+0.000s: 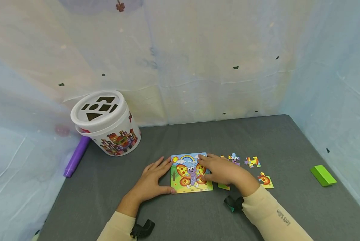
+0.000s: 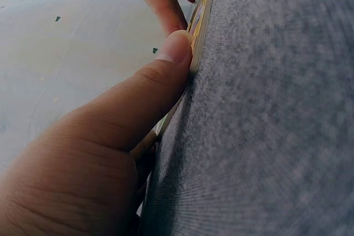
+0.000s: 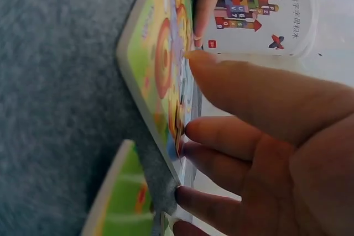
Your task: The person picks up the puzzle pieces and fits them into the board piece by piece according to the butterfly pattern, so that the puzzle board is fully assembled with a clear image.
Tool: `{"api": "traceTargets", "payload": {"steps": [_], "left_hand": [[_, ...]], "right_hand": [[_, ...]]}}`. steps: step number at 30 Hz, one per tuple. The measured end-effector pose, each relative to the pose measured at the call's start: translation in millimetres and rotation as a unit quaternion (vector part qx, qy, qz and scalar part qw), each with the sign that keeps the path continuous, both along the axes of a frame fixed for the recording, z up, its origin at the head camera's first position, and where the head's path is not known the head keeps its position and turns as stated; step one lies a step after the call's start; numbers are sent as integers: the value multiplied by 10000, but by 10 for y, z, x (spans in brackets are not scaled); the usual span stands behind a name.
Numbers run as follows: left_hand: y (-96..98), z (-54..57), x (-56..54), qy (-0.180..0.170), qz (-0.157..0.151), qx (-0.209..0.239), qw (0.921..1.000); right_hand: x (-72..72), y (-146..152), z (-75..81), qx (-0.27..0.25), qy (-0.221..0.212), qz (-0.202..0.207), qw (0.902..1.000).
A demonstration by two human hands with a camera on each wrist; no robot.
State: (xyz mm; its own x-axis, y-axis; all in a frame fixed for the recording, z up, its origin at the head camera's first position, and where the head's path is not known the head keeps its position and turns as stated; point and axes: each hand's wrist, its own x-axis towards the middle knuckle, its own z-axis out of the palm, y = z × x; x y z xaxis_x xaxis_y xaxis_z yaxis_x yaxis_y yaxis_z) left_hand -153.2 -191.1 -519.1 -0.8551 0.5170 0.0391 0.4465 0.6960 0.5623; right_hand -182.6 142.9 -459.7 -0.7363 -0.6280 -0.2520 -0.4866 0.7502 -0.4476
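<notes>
A butterfly jigsaw puzzle (image 1: 180, 185) lies flat on the grey table, its picture filling the board. Along its left edge rests my left hand (image 1: 151, 179), fingers extended, thumb at the near-left corner; the left wrist view shows that thumb (image 2: 177, 48) pressed to the board's rim. Over the right side reaches my right hand (image 1: 223, 169), which hides part of the picture. Its fingertips (image 3: 193, 128) touch the board's surface in the right wrist view, thumb apart from the fingers. A raised piece edge shows beside those fingertips. Next to the board lies a green-yellow puzzle piece (image 3: 130, 192).
Loose puzzle pieces lie to the right, including a purple-blue one (image 1: 234, 157), a yellow one (image 1: 253, 162) and an orange-spiral one (image 1: 265, 181). A white bucket (image 1: 119, 142) with a shape-hole lid stands back left, beside a purple bar (image 1: 77, 157). A green block (image 1: 323, 175) sits far right.
</notes>
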Motion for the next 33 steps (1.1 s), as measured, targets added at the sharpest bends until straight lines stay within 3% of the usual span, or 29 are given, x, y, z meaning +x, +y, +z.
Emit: {"api": "traceTargets", "payload": {"steps": [3,8,12,16,20,24,28,33], "left_hand": [[0,6,1,8,-5,19,10000],[-2,5,4,19,1,47,10000],[-2,0,0,1,-10,35,10000],[3,-5,-12,9,-45,-3,10000],[4,2,-13,16,-37,3,10000],[4,16,-4,11,-24,49,10000],[5,22,4,7,-14,51,10000],[5,17,7,3,-6,26,10000]], "right_hand": [[29,-23,-4,250,22,-45,9997],[20,-27,-45,222,72,-27,9997],[-25,39,-24,-458,-80,-2,9989],[-91,184,38,-1379,-371,-198,9896],[-197,357,63,-2370,-618,-541,9680],[-313,543,19,-3406,-849,-986,9312],[-393,729,-57,-4101,-912,-1444,8959],[-456,927,-175,-4410,-873,-1734,8763]]}}
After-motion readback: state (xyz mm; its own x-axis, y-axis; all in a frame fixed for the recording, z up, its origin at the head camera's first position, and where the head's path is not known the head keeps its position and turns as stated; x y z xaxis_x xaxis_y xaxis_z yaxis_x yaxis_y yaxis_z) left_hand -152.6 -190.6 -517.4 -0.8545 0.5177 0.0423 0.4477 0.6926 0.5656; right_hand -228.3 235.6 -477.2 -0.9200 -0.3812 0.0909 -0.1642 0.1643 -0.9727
